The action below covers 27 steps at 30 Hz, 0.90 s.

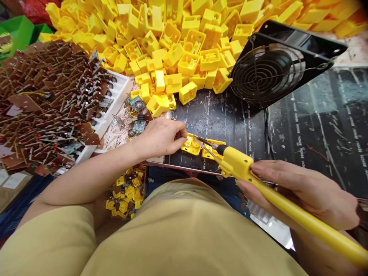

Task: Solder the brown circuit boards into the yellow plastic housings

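Observation:
My right hand (pixel 307 188) is wrapped round a yellow soldering gun (pixel 238 163). Its long yellow handle runs to the lower right, and its thin metal tip points left over an open yellow plastic housing (pixel 192 145). A second yellow housing part (pixel 211 150) lies just to the right, partly behind the tip. At the left edge of the first housing, my left hand (pixel 163 136) has thumb and fingers pinched together. Whatever is between those fingertips is hidden. Small circuit boards with wires (pixel 138 125) lie just beyond my left hand.
A heap of yellow plastic housings (pixel 188 61) fills the back of the black bench mat (pixel 227 119). A black fan (pixel 267 73) stands tilted at the back right. On the left, a white foam tray (pixel 115 103) holds many brown circuit boards (pixel 51 99). Assembled yellow pieces (pixel 126 193) lie below the bench edge.

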{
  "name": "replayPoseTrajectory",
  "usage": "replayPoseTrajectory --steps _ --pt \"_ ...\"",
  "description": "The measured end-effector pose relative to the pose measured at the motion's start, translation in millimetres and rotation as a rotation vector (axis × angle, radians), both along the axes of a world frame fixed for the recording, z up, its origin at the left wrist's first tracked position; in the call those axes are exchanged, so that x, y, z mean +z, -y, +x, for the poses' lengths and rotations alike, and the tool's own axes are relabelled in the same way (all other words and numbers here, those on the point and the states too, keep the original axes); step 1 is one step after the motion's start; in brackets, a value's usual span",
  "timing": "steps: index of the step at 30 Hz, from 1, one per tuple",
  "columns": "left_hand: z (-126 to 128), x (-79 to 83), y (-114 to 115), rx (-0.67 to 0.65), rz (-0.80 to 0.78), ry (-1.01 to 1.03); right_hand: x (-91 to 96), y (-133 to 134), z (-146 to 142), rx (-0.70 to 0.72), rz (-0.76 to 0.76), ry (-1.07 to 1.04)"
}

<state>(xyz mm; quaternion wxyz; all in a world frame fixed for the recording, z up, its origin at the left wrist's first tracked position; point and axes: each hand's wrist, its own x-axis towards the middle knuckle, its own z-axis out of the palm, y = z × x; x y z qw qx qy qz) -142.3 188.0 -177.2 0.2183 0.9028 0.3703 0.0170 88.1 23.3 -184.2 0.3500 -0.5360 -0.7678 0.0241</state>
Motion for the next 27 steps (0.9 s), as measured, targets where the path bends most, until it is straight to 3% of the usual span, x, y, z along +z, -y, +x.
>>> replayPoseTrajectory --steps 4,12,18,22,27 --pt "2 3.6 0 -0.017 0.055 -0.073 10.1 -11 -10 0.09 0.068 -0.001" --pt "10 6.6 0 -0.085 0.176 -0.181 28.1 -16 -13 0.214 0.043 0.092" --pt "13 12.0 1 -0.107 0.15 -0.218 27.0 -3 -5 0.063 -0.027 0.047" --pt "13 14.2 1 -0.1 0.156 -0.239 21.9 -6 -7 0.158 -0.004 0.047" --pt "13 13.4 0 -0.099 0.162 -0.24 24.8 -16 -9 0.174 0.073 0.062"
